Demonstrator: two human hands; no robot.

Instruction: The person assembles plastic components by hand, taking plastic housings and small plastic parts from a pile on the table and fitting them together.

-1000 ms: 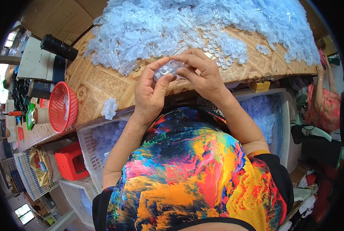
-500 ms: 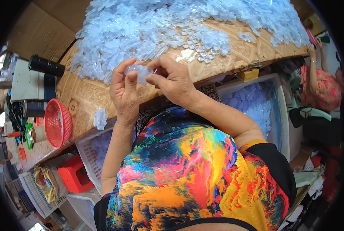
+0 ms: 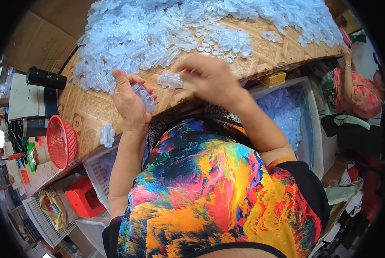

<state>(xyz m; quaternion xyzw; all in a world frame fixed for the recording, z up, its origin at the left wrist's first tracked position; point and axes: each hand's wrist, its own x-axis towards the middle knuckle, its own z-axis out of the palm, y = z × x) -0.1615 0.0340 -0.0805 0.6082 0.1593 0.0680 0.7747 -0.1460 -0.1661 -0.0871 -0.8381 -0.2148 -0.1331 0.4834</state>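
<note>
My left hand (image 3: 131, 99) is closed around a clear plastic piece (image 3: 146, 98) with a round, open end that points toward me. To the right of it, my right hand (image 3: 216, 79) hangs over the table's front edge, its fingers smeared by motion. Close to those fingertips is another clear, ribbed plastic piece (image 3: 170, 80); whether they touch it I cannot make out. Beyond both hands spreads a large heap of similar clear plastic pieces (image 3: 123, 45). Several small round clear rings or caps (image 3: 220, 56) lie in front of the heap, right of centre.
A lone clear piece (image 3: 107, 135) sits at the table's front left edge. Left of it stands a red basket (image 3: 62, 142). Below the table edge, a white bin (image 3: 315, 129) holds more clear pieces. A red stool (image 3: 84, 197) is lower left; another person (image 3: 358, 92) sits far right.
My right hand has left the piece in my left hand and moved up and right. My left hand has turned the piece and shifted slightly left. A clear piece now shows between the hands.
</note>
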